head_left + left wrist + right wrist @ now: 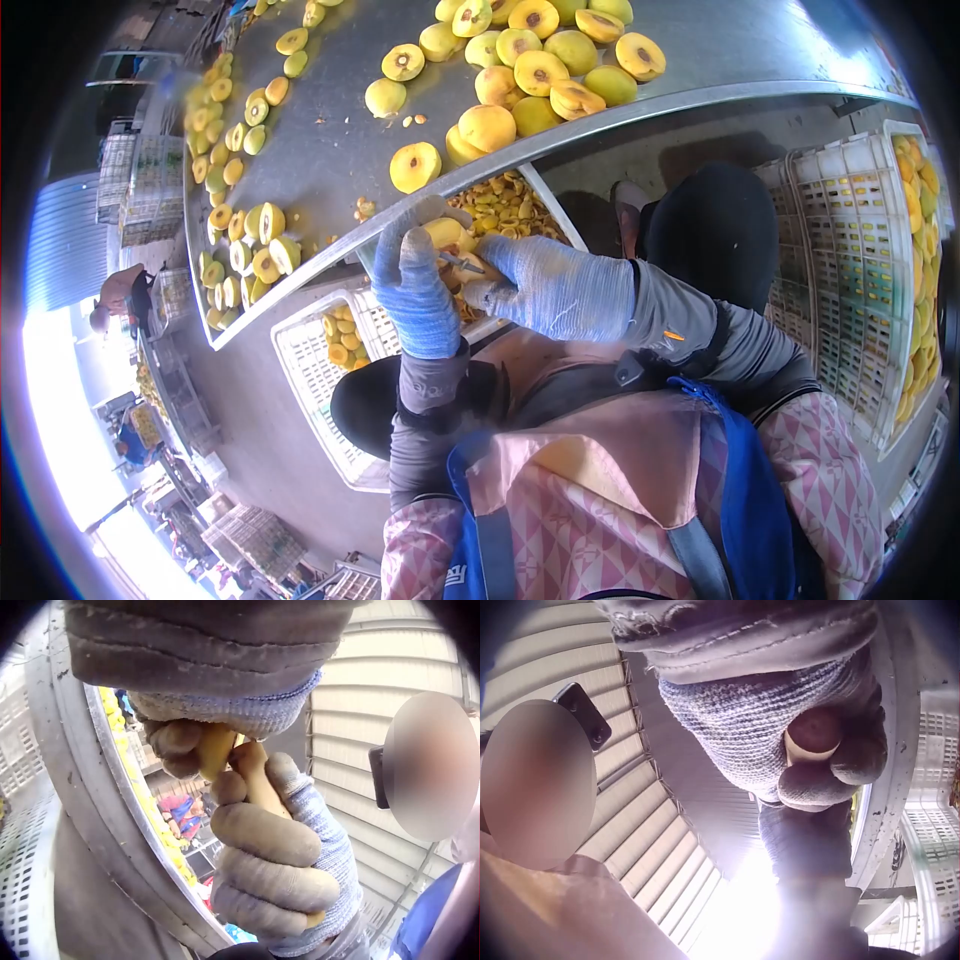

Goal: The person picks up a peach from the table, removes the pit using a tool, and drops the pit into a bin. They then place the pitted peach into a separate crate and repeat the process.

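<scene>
My gloved left hand [415, 290] holds a yellow peach piece [450, 236] at the front edge of the metal table, its fingers around the fruit. In the left wrist view, the same peach piece [216, 750] shows between the glove's fingertips. My gloved right hand [560, 285] grips a small pitting tool by its pale wooden handle [262, 787], the fingers curled round it. The tool's short metal end [462, 263] points at the peach. The handle's butt end [814, 733] sticks out of the right fist. Both hands are close together.
Halved peaches [540, 72] lie on the metal table [330, 130]. Below its edge, a container holds peach scraps [510, 205]. A white crate [310, 385] stands at left and a peach-filled crate [840, 270] at right. Another person [122, 300] is at far left.
</scene>
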A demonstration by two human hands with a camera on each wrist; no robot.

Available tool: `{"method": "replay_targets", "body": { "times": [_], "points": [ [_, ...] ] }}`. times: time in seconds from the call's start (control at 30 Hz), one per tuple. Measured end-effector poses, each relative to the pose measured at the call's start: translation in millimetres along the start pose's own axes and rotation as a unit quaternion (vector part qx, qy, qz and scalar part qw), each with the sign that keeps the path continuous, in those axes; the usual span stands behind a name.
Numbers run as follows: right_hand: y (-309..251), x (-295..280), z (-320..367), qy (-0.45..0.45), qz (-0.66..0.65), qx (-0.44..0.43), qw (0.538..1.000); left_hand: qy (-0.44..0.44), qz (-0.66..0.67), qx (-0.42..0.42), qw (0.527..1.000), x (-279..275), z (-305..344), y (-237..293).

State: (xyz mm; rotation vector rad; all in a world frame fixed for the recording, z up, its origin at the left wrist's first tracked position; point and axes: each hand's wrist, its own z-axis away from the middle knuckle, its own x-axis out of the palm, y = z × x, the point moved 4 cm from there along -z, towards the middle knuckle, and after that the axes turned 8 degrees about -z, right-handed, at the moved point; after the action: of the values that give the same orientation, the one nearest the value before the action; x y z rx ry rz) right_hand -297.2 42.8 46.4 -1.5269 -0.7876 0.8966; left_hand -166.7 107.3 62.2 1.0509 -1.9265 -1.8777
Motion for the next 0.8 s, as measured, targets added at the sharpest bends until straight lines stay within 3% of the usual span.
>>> {"method": "replay_targets", "body": {
  "times": [0.13,0.2,0.23,0.3,0.33,0.4,0.43,0.47,0.5,0.53,0.6,0.73,0.8],
  "points": [
    [3,-2,-1,0.019,0.039,-0.065,0.997,-0.027,0.003,-0.024,0.999,0,1,-6],
    [9,-3,-3,-0.051,-0.104,0.037,0.993,-0.025,-0.015,-0.011,1.000,-1,1,-8],
    [6,-6,-3,-0.049,-0.104,0.037,0.993,-0.024,-0.032,0.002,0.999,0,1,-7],
    [10,-1,1,-0.125,-0.315,0.215,0.916,-0.020,-0.032,0.002,0.999,1,1,2],
    [14,-2,0,-0.126,-0.315,0.216,0.916,-0.015,-0.034,0.000,0.999,1,2,5],
    [24,-3,-4,-0.123,-0.207,0.117,0.963,-0.017,-0.044,0.006,0.999,0,0,-2],
    [29,1,-4,-0.124,-0.205,0.116,0.964,-0.020,-0.055,0.012,0.998,0,-1,-5],
    [26,-3,-5,-0.021,-0.053,0.005,0.998,-0.017,-0.056,0.013,0.998,1,-2,-9],
    [17,-6,-3,0.083,0.101,-0.108,0.986,0.012,-0.086,0.009,0.996,-1,-3,-12],
    [3,-5,0,0.082,0.099,-0.109,0.986,0.039,-0.118,0.004,0.992,-3,-3,-13],
    [-16,-5,6,0.038,0.221,0.039,0.974,0.031,-0.094,-0.002,0.995,-3,-3,-14],
    [-15,-12,-2,-0.001,0.213,0.070,0.975,-0.011,-0.035,-0.051,0.998,-1,-2,-5],
    [-10,-12,-3,0.027,0.101,0.038,0.994,-0.011,-0.032,-0.025,0.999,-1,-6,-15]
  ]
}}
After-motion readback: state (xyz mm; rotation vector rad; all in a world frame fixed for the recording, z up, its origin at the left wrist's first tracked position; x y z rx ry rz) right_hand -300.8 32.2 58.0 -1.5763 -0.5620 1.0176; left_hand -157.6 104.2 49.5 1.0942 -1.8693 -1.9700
